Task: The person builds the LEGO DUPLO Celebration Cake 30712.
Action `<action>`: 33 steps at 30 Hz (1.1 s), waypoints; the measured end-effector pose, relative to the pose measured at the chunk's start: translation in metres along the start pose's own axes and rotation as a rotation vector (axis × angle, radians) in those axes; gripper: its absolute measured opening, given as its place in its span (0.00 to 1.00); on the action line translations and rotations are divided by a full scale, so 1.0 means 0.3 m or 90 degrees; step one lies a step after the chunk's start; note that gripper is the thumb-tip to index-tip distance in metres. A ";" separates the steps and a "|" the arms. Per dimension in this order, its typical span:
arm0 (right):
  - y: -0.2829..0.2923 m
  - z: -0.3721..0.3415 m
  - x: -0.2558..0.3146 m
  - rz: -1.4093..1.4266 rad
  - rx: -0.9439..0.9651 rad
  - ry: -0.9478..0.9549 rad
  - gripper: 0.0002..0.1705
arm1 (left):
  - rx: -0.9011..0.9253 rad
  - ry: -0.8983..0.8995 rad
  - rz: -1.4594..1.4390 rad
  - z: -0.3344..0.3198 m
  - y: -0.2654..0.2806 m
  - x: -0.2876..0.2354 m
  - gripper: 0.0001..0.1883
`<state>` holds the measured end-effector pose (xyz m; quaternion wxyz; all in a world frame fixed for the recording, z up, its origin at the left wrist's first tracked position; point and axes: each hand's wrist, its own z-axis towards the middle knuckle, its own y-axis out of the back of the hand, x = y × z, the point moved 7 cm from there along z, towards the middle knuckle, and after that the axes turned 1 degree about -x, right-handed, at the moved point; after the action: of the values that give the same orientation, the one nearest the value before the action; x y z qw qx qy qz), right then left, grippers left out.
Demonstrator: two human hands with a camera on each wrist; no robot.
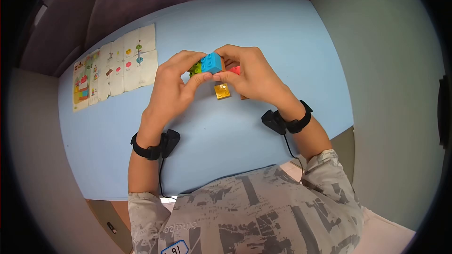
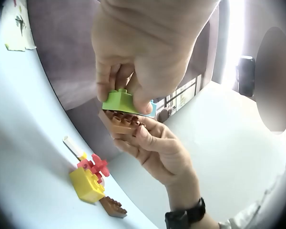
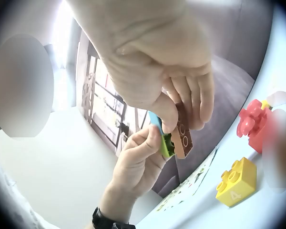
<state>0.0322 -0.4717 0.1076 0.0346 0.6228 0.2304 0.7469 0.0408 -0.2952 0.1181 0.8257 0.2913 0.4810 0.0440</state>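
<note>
In front of me, my left hand point(image 1: 174, 79) pinches a light-green brick point(image 2: 119, 101) and a blue brick point(image 1: 212, 63) held together, the blue one studs toward the head camera. My right hand point(image 1: 258, 73) grips a brown brick point(image 2: 124, 123) between thumb and fingers. The brown brick's studs face the underside of the green one, with a narrow wedge-shaped gap showing in the left wrist view. Both hands are raised over the table. Below them on the table stands a yellow brick point(image 3: 237, 182) marked with a 4.
Beside the yellow brick are a red flower-shaped piece point(image 2: 99, 165), a white stick-like piece point(image 2: 73, 146) and another brown brick point(image 2: 113, 208). A creased picture sheet point(image 1: 115, 68) lies at the table's left. Cables hang from both wrist cameras.
</note>
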 end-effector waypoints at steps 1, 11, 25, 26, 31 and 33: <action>0.002 -0.002 -0.013 0.046 -0.019 0.001 0.20 | -0.007 0.011 -0.020 0.005 0.002 0.004 0.19; 0.017 0.080 -0.044 -0.333 -0.038 -0.014 0.20 | 0.105 0.151 0.225 -0.006 0.041 0.116 0.19; 0.072 -0.024 -0.033 -0.420 -0.045 0.120 0.28 | 0.220 0.137 0.299 -0.055 0.002 0.098 0.24; 0.072 -0.036 -0.058 -0.442 -0.008 0.082 0.28 | 0.203 0.113 0.303 -0.057 0.005 0.081 0.25; 0.002 -0.043 -0.145 -0.518 0.046 0.044 0.27 | 0.190 0.104 0.225 -0.023 -0.029 0.030 0.27; 0.013 -0.042 -0.092 -0.468 0.022 0.007 0.26 | 0.157 0.083 0.188 -0.027 -0.033 0.028 0.28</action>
<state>0.0274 -0.4882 0.0824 0.2887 0.4953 0.4516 0.6837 0.0365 -0.2968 0.1036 0.7352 0.4543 0.4875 0.1245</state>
